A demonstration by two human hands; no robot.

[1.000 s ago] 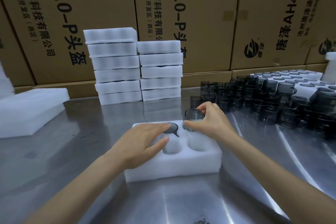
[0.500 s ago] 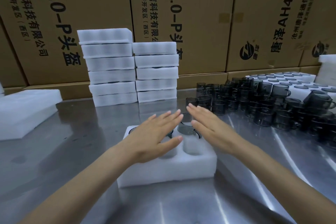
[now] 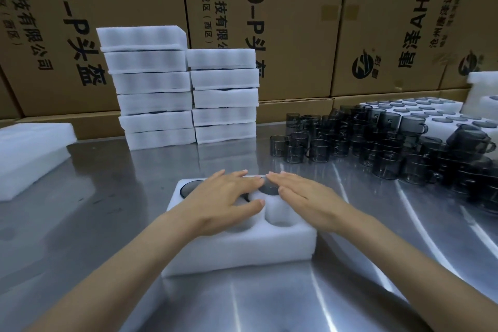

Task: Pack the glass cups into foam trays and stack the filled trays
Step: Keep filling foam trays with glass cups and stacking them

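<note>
Both hands lie flat with straight fingers on the foam tray at centre frame, the left hand and right hand pressing over dark glass cups seated in its far pockets. Two near pockets show empty. Upper left, two stacks of filled trays stand: six and five. Loose cups crowd the bench at right.

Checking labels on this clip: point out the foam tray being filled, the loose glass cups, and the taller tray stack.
foam tray (image 3: 237, 250), head view, front wall.
loose glass cups (image 3: 377, 140), head view, middle of cluster.
taller tray stack (image 3: 151, 81), head view, third tray's side.
</note>
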